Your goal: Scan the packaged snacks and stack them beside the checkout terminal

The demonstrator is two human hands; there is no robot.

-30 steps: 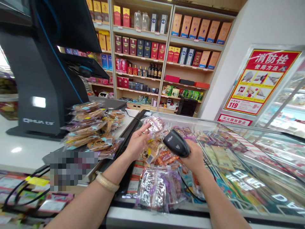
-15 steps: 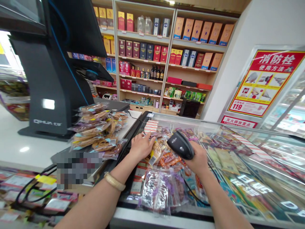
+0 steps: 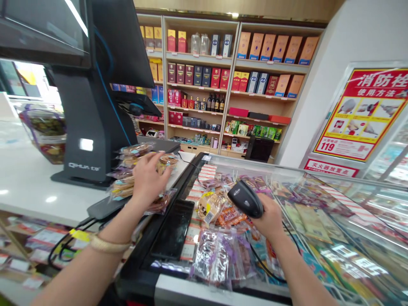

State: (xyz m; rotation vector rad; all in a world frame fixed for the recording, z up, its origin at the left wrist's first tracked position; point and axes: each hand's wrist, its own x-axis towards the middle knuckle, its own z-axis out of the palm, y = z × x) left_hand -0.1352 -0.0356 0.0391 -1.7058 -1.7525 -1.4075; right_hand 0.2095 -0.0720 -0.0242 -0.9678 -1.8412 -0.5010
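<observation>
My right hand (image 3: 270, 216) is wrapped round a black barcode scanner (image 3: 245, 199), held above the glass freezer top (image 3: 242, 159). Below the scanner lie a clear packet with a yellow label and barcode (image 3: 209, 206), orange-red packets (image 3: 232, 216) and clear-and-purple packets (image 3: 219, 257). My left hand (image 3: 149, 176) is over the stack of bagged brown snacks (image 3: 124, 185) on the counter, fingers apart. It hides part of the stack, and whether it touches the bags I cannot tell.
A black monitor stand (image 3: 92, 123) rises from the white counter (image 3: 28, 182) on the left. A dark phone-like slab (image 3: 174, 229) lies on the freezer's edge. The scanner's cable (image 3: 264, 265) hangs near my right wrist. Shelves of boxed goods (image 3: 197, 74) stand behind.
My left hand has left the yellow-labelled packet on the freezer and moved left to the bagged stack. The scanner stays over the packets in my right hand. The view has shifted left.
</observation>
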